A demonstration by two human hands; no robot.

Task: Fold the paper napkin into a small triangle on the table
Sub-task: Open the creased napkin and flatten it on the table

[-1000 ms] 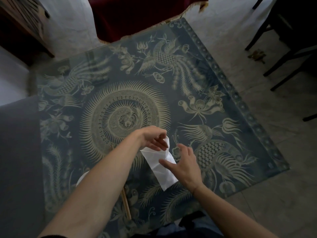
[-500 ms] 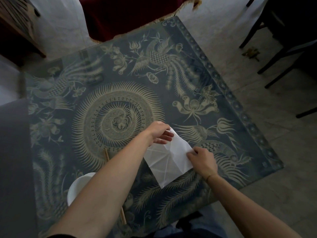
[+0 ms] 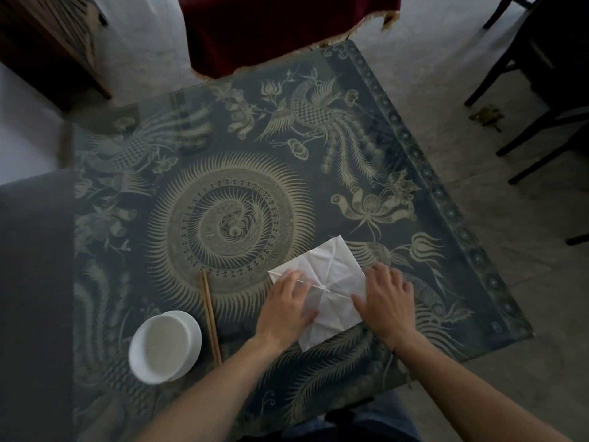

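Observation:
A white paper napkin [image 3: 328, 275] lies spread out as a creased square on the patterned table [image 3: 223, 218], one corner pointing away from me. My left hand [image 3: 287, 304] rests flat on its left part with fingers spread. My right hand [image 3: 385, 298] presses flat on its right edge, fingers apart. Crease lines cross at the napkin's middle between the two hands. Neither hand grips the paper.
A white bowl [image 3: 165, 346] stands near the table's front left. A pair of wooden chopsticks [image 3: 210, 317] lies between the bowl and my left hand. A dark red cloth [image 3: 280, 27] hangs beyond the far edge. Dark chair legs [image 3: 522, 100] stand on the floor at the right.
The folded napkin was pulled open into a full square and laid flat. Both hands went from pinching its corners to pressing flat on it.

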